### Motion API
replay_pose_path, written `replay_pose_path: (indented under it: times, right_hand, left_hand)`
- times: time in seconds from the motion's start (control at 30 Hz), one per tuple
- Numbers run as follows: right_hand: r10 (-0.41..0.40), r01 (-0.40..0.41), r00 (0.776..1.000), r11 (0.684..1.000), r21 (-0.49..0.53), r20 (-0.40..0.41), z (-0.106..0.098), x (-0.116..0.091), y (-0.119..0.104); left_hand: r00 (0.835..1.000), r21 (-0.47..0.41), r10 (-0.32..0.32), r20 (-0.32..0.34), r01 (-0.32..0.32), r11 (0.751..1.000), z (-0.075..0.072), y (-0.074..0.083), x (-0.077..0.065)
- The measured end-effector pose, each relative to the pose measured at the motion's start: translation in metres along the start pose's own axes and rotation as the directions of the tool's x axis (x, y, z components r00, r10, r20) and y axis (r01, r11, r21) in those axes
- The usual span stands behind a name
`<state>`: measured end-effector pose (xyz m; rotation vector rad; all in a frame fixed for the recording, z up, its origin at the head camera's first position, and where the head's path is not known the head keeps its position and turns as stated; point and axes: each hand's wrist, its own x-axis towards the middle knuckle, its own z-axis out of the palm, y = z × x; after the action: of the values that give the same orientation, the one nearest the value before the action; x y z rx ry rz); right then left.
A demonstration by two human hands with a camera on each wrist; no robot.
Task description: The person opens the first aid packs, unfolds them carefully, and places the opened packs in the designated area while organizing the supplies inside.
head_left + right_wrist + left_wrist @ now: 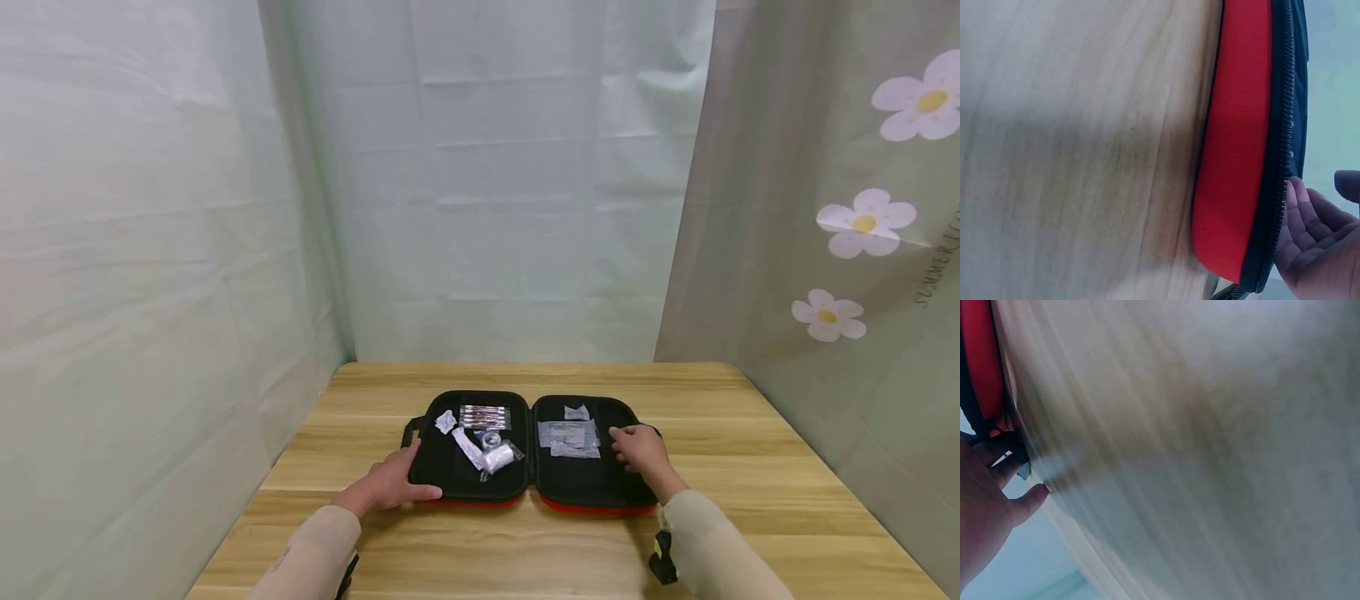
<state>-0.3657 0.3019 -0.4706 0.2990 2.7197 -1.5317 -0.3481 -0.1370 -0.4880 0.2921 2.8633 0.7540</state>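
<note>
A black zip case [435, 467] with red outer sides lies unfolded flat on the table. My left hand [388, 483] rests at its left edge near the carry handle [408, 430], thumb stretched along the front rim. Over the right half hovers or rests my right hand [641, 448], fingers loosely bent, nothing visible in them; contact is unclear. The left half holds a pack of swabs [485, 417], a wrapped bandage roll [501, 456], a small clear-looking roll [491, 441], a white strip packet [468, 447] and a crumpled white piece [446, 422]. Flat clear packets [567, 434] lie in the right half.
The wooden table [480, 550] carries the case near its middle. Pale curtains [510, 183] hang behind and on both sides, the right one printed with flowers [862, 223]. In the right wrist view, the zip [1285, 125] runs along the case's rim.
</note>
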Motion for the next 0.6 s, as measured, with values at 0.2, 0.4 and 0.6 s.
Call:
replay_pose_path:
  times: [0.2,0.4,0.6]
  right_hand:
    - [-0.011,0.011,1.0,1.0,0.001,-0.009,-0.0006,-0.0012,-0.0043]
    - [-0.027,0.027,1.0,1.0,0.01,-0.007,0.001,-0.0029,-0.0083]
    - [-0.034,0.034,0.999,0.999,0.022,0.003,0.005,-0.0021,-0.0109]
  left_hand:
    - [1.0,-0.009,-0.016,0.008,0.016,1.0,0.0002,-0.0003,0.0]
    - [1.0,-0.006,-0.007,0.006,0.007,1.0,0.0002,-0.0006,0.0008]
    - [1.0,0.002,-0.007,0.005,0.007,1.0,-0.0001,0.0,-0.0007]
